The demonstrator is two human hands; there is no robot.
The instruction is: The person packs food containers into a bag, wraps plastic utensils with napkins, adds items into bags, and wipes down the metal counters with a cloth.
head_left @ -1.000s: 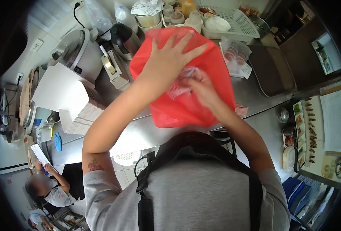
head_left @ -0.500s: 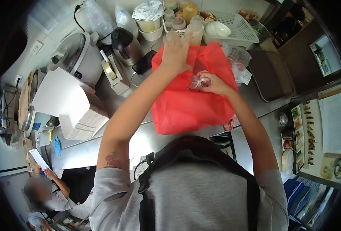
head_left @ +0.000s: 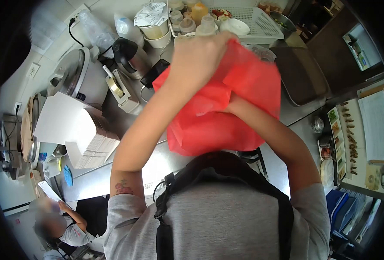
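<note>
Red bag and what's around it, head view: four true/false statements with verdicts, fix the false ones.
1. The left grip, a bare hand, holds the large red fabric-like bag at its upper edge. True.
2. The right grip is in plain view. False: the bag hides it; the right forearm shows.
3. The flat black phone lies left of the bag in the picture. True.
4. The stack of white folded cardboard stands right of the bag. False: it stands left.

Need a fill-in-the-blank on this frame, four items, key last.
1. The bag is ____ in colour.
2. The left hand shows, but the ____ hand is hidden by the bag.
3. In the picture, the phone lies on the bag's ____ side.
4. The dispenser holds a roll of ____.

Missing words: red; right; left; tape.
</note>
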